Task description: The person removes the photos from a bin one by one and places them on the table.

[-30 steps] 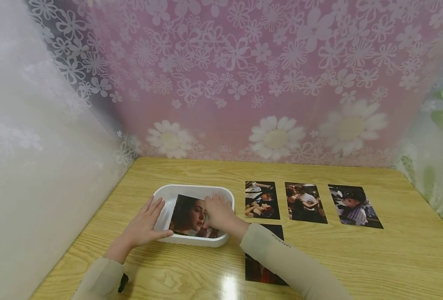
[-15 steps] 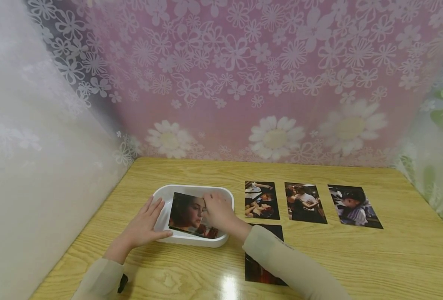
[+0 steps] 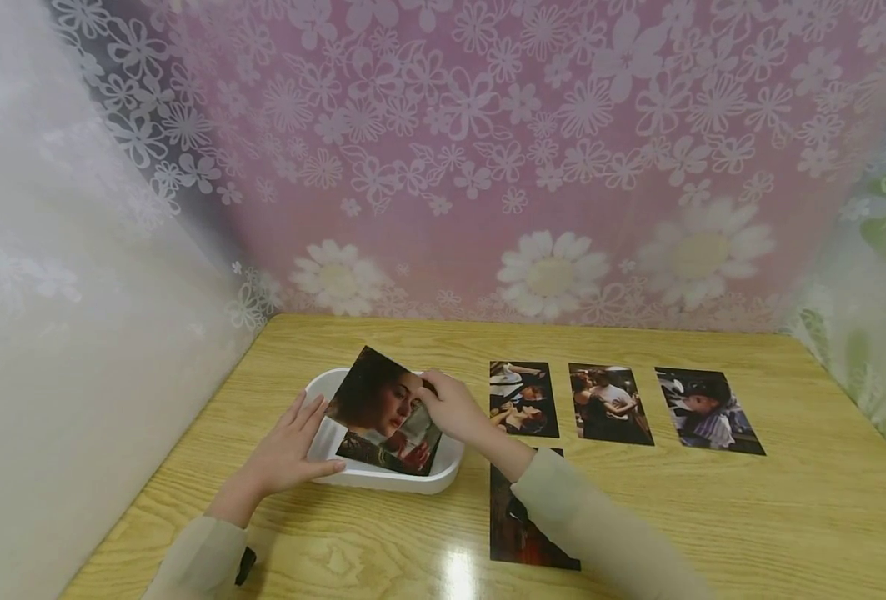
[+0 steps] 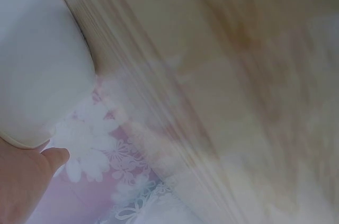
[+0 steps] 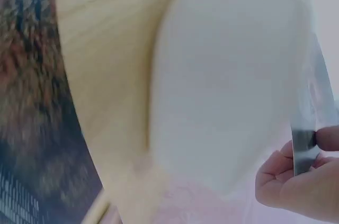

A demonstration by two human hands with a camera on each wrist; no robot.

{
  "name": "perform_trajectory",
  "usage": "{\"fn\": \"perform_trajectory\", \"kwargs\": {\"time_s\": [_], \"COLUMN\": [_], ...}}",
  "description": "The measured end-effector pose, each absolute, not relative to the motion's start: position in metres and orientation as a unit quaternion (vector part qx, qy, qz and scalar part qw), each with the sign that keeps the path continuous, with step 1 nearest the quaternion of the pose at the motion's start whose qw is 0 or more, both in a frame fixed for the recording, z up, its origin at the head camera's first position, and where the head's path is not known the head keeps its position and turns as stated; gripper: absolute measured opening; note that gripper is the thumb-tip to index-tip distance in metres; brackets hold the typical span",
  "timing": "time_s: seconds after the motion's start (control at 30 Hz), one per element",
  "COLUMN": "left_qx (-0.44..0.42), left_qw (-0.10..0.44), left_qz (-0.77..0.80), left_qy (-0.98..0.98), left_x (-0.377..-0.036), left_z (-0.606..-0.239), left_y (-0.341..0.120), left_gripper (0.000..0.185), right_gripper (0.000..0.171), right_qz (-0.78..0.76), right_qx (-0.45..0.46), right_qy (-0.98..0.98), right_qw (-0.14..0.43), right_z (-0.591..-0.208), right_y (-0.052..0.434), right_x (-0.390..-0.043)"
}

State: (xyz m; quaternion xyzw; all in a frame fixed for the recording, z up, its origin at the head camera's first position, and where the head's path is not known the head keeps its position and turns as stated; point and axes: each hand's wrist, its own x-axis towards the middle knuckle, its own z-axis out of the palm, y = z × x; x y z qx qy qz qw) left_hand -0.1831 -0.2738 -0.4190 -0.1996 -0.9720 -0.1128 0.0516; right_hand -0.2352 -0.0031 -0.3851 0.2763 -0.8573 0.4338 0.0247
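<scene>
Over the tray (image 3: 382,482), the right hand (image 3: 453,410) had lifted a pinched photo (image 3: 371,392), probably clear; the left hand (image 3: 287,450), fingers flat, steadied the rim.

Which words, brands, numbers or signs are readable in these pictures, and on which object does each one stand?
None can be read.
Photo held by the right hand, above the white tray: a face only, no text.
Three photos in a row and the dark photo on the wooden table: no legible text.
Both wrist views: too blurred to show any writing.
</scene>
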Motion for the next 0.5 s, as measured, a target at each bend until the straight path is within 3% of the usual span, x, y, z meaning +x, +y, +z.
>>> {"fn": "perform_trajectory", "kwargs": {"time_s": [0.23, 0.5], "left_qx": [-0.200, -0.207], "left_qw": [0.051, 0.059], "left_qz": [-0.108, -0.104], "left_qy": [-0.973, -0.971], "left_x": [-0.182, -0.185], "left_z": [-0.423, -0.422], "left_y": [-0.273, -0.274], "left_gripper": [0.094, 0.094], "right_gripper": [0.018, 0.023], "right_qz": [0.547, 0.594], "right_qx": [0.172, 0.148], "right_qy": [-0.818, -0.784], "right_qw": [-0.050, -0.102], "right_z": [-0.363, -0.359], "right_y": [0.042, 0.103], "right_x": [-0.221, -0.208]}}
